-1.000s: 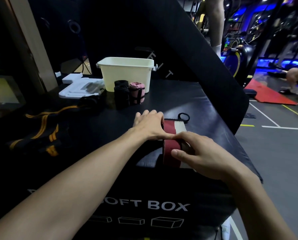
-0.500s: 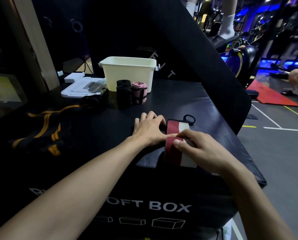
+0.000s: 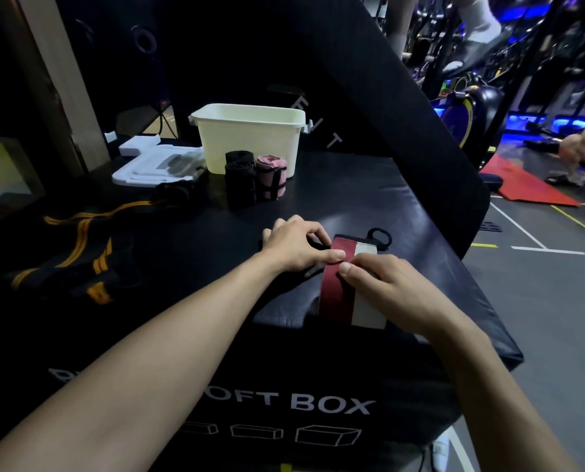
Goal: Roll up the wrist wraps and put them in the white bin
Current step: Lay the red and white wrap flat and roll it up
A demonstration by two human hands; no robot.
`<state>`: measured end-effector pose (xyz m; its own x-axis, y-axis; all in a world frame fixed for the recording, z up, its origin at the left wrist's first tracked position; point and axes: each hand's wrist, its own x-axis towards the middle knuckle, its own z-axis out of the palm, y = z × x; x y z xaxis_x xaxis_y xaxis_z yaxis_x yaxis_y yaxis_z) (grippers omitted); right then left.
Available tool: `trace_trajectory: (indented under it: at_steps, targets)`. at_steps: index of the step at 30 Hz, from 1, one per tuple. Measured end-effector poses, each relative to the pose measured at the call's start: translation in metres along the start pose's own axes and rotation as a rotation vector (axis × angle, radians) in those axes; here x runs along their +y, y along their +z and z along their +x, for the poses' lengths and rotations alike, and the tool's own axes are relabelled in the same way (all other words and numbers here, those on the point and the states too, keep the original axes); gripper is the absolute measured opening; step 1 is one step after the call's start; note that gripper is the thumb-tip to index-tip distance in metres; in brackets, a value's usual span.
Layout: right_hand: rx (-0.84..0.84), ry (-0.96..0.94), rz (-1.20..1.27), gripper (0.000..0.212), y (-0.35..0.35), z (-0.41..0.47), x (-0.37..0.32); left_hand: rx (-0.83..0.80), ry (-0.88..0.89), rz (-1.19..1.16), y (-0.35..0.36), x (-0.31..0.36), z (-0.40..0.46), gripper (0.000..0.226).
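A red and white wrist wrap (image 3: 342,298) lies flat on the black soft box (image 3: 369,199), its black thumb loop at the far end. My left hand (image 3: 294,247) presses on its left side, thumb on the red stripe. My right hand (image 3: 393,287) lies over the right side, fingertips meeting the left thumb on the wrap. The white bin (image 3: 250,137) stands at the back of the box. In front of it stand a rolled black wrap (image 3: 239,180) and a rolled pink wrap (image 3: 270,178).
An unrolled black wrap with orange stripes (image 3: 76,253) lies at the left. A white foam tray (image 3: 155,161) sits left of the bin. A black padded panel (image 3: 403,107) leans behind. The box's right edge drops to the gym floor.
Both hands have slid away from me along the red and white wrap, so more of its near end now shows. The view has shifted slightly.
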<state>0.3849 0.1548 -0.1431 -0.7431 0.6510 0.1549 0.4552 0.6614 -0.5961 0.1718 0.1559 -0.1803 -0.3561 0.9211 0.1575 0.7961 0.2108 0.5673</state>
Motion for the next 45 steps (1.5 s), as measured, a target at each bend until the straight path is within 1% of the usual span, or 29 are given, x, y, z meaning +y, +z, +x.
trace_trajectory:
  at_steps: [2,6,9,10,11,13,15,18,21,22,24,27,28,29,32,34,37,41,45]
  targets:
    - [0.007,0.020,0.005,0.047,0.001,0.002,-0.001,0.018,0.001,-0.003,0.002,-0.001,-0.001,0.043]
    - [0.028,0.049,-0.025,0.043,0.004,0.005,0.003,0.073,0.031,0.001,0.007,-0.003,-0.003,0.044]
    - [0.087,0.067,-0.058,0.052,0.007,0.009,0.007,0.083,0.027,-0.010,0.007,-0.003,-0.003,0.047]
    - [0.104,0.070,-0.060,0.052,0.008,0.011,0.006,0.084,0.026,-0.011,0.007,-0.002,-0.003,0.046]
    - [0.120,0.063,-0.066,0.045,0.011,0.012,0.003,0.087,0.026,-0.007,0.006,-0.002,-0.003,0.043]
    - [0.185,0.037,-0.134,0.023,0.015,0.014,-0.002,0.082,0.026,0.004,0.005,-0.001,-0.004,0.038]
    - [0.286,-0.022,-0.272,0.016,0.018,0.015,-0.008,0.074,0.026,-0.002,0.004,-0.001,-0.005,0.037]
    - [0.433,-0.114,-0.408,0.010,0.024,0.013,-0.015,0.081,0.033,0.004,0.003,-0.001,-0.007,0.030]
    - [0.513,-0.144,-0.433,0.024,0.025,0.008,-0.016,0.081,0.025,0.011,0.003,0.001,-0.007,0.026]
    - [0.500,-0.146,-0.442,0.028,0.024,0.005,-0.016,0.081,0.019,0.008,0.003,0.001,-0.006,0.026]
    - [0.391,-0.120,-0.444,0.040,0.021,-0.004,-0.014,0.088,0.016,0.003,0.004,0.000,-0.005,0.025]
    - [0.169,-0.059,-0.475,0.083,0.019,-0.010,-0.009,0.103,0.017,-0.011,0.005,0.000,-0.006,0.024]
    - [0.146,-0.051,-0.481,0.088,0.019,-0.009,-0.007,0.106,0.020,-0.013,0.006,0.000,-0.006,0.023]
    - [0.149,-0.056,-0.486,0.088,0.019,-0.006,-0.006,0.109,0.024,-0.011,0.005,0.001,-0.006,0.023]
    - [0.153,-0.095,-0.516,0.075,0.016,0.001,-0.007,0.110,0.031,-0.001,0.005,0.003,-0.008,0.024]
    - [0.137,-0.115,-0.510,0.070,0.011,0.002,-0.010,0.104,0.040,-0.001,0.005,0.002,-0.009,0.026]
    - [0.079,-0.096,-0.474,0.061,0.004,-0.001,-0.016,0.063,0.086,-0.010,0.001,0.001,-0.011,0.026]
    - [0.012,-0.039,-0.392,0.062,-0.002,-0.003,-0.015,0.000,0.119,-0.035,-0.003,0.000,-0.013,0.021]
    - [0.034,0.009,-0.373,0.058,0.001,0.002,-0.012,0.000,0.130,-0.033,-0.003,-0.001,-0.013,0.021]
